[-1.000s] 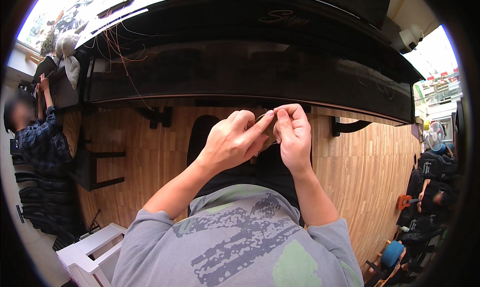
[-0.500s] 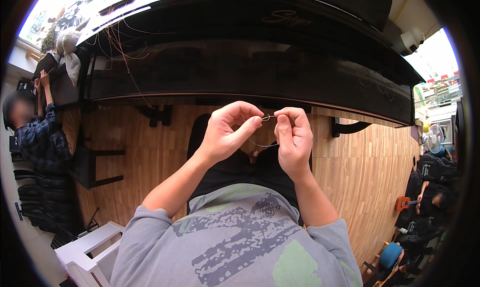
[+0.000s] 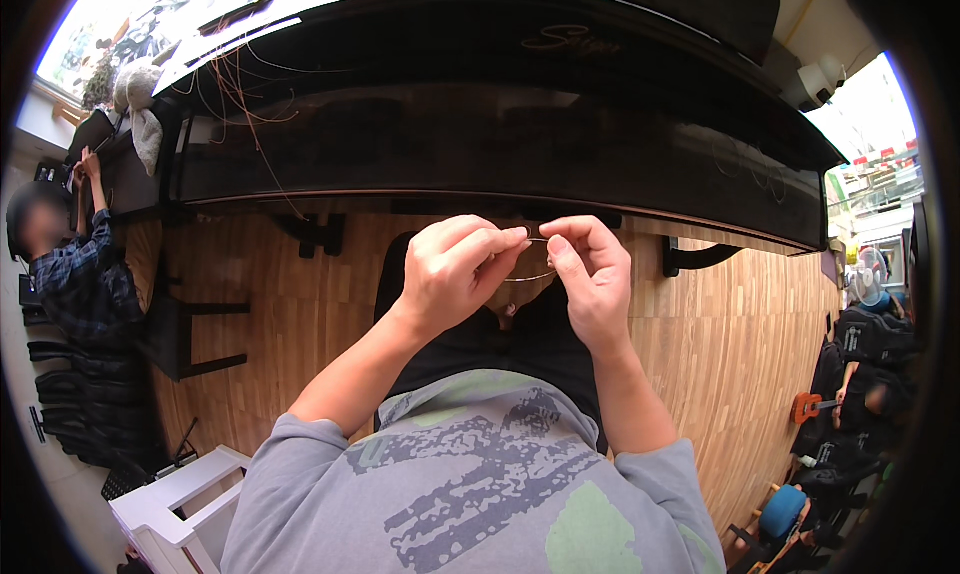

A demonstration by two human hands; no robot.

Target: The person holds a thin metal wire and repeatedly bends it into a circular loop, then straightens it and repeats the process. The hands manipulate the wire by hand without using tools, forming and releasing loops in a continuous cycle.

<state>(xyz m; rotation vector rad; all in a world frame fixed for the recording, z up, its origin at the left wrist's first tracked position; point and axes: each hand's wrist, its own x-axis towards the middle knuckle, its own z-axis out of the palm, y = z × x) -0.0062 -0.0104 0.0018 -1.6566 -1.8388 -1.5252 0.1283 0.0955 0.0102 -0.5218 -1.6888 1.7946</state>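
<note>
Above my lap, my left hand (image 3: 450,274) pinches a thin, pale string (image 3: 530,278), wire-like and bent into a loop, between thumb and fingertips. My right hand (image 3: 596,286) has its thumb and forefinger closed on the same string, a small gap from the left fingertips. One short stretch runs straight between the two pinches. Below it a curved part of the loop hangs across from hand to hand. Where the string's ends lie is hidden by the fingers.
A glossy black piano (image 3: 450,159) spans the front. Loose copper-coloured strings (image 3: 240,94) lie on its left part; pale coils (image 3: 750,164) lie to the right. A seated person (image 3: 75,259) is at the far left, near a dark stool (image 3: 190,334). A white frame (image 3: 180,494) stands lower left.
My left hand has rolled over so its back shows more, and both hands dropped slightly. The small twisted loop between the fingertips now looks like a straight stretch of string.
</note>
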